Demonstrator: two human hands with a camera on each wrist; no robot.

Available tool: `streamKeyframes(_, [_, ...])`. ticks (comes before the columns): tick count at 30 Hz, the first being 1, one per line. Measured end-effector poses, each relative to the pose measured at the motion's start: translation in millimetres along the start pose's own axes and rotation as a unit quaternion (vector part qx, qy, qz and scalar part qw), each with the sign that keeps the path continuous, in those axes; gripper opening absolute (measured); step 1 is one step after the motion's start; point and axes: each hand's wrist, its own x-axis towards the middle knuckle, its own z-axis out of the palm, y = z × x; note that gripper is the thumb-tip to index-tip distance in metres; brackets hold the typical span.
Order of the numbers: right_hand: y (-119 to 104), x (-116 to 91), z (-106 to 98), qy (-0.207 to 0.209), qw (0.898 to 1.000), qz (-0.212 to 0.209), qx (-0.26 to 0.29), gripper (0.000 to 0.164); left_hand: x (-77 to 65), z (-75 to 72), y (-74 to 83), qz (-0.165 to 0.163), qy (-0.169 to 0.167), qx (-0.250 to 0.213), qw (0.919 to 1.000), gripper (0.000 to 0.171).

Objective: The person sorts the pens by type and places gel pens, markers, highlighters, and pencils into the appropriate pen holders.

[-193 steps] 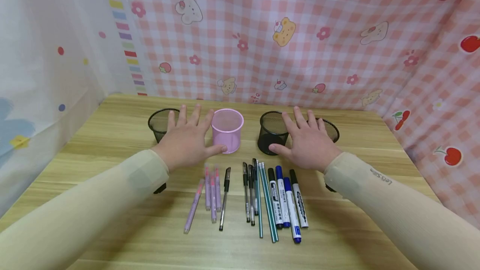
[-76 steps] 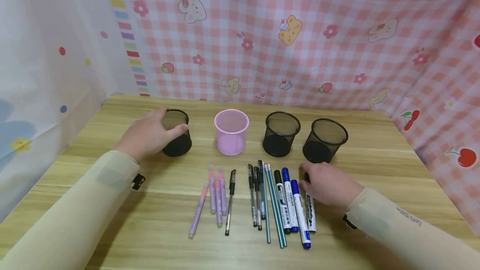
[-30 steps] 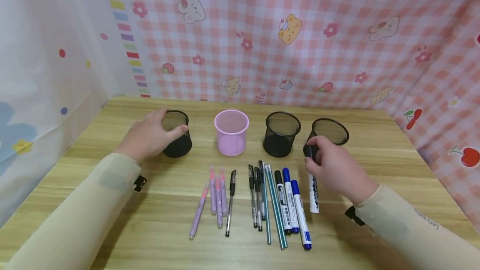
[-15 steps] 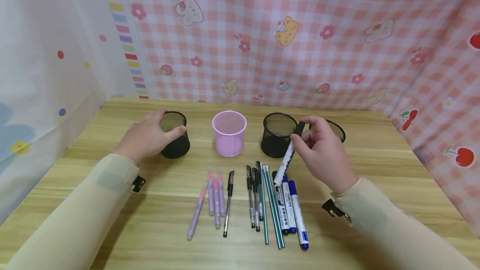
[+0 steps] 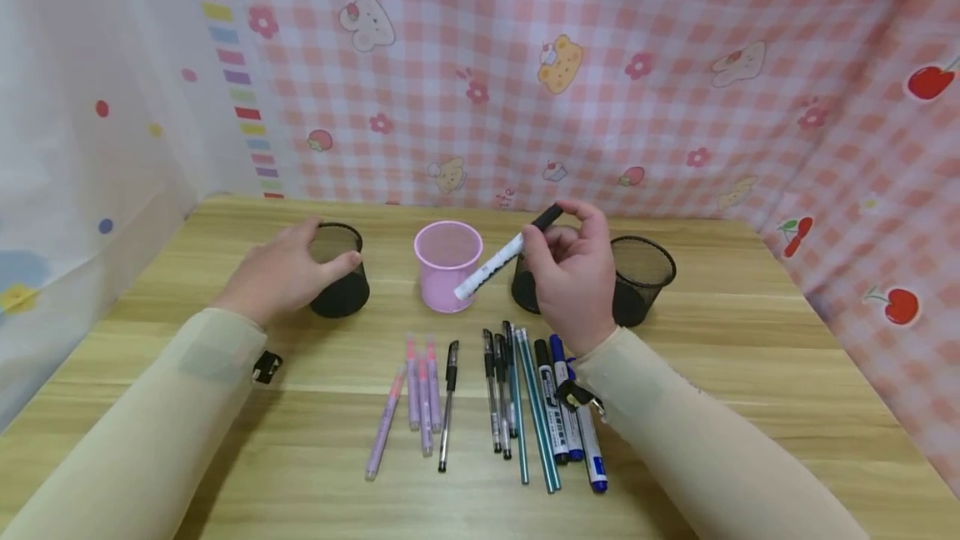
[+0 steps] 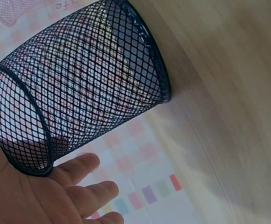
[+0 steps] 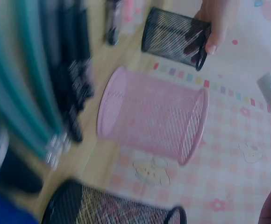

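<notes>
My right hand (image 5: 576,277) pinches a white marker with a black cap (image 5: 501,263) between thumb and fingers. The marker slants, cap up to the right, its white end overlapping the front of the pink mesh pen holder (image 5: 448,273) in the head view. At the left, my left hand (image 5: 281,269) grips the black mesh pen holder (image 6: 89,79) at its rim, thumb on the near side and fingers beyond. That holder stands upright on the table. Behind the right hand, a second black mesh pen holder (image 5: 524,286) is partly hidden.
A third black mesh pen holder (image 5: 642,273) stands at the right, leaning slightly. In front lie several lilac highlighters (image 5: 424,407), black gel pens (image 5: 448,407), green pencils (image 5: 538,419) and whiteboard markers (image 5: 551,407) on the wooden table (image 5: 300,465). A patterned cloth (image 5: 450,48) hangs behind.
My right hand picked up the black-capped marker from the right end of the row, raised it and carried it left toward the pink holder. My left hand stays on the left black holder.
</notes>
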Motion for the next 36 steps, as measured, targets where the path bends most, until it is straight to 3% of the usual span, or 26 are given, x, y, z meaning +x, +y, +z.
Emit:
streamKeyframes(5, [3.4, 1.8, 22.6, 0.034, 0.998, 0.002, 0.051, 0.038, -0.3, 1.2, -0.7, -0.002, -0.001, -0.007, 1.0, 0.119])
streamKeyframes(14, [4.8, 5.4, 56.9, 0.053, 0.996, 0.016, 0.069, 0.039, 1.9, 0.9, 0.2, -0.002, 0.001, -0.008, 1.0, 0.121])
streamKeyframes(27, [8.1, 5.7, 96.9, 0.057, 0.997, 0.029, 0.03, 0.039, -1.5, 0.3, -0.7, -0.011, -0.003, -0.013, 0.9999, 0.12])
streamKeyframes(36, [8.7, 3.7, 109.7, 0.04, 0.998, 0.053, 0.011, 0.037, -0.8, 1.6, 0.1, -0.003, -0.001, -0.021, 0.9998, 0.117])
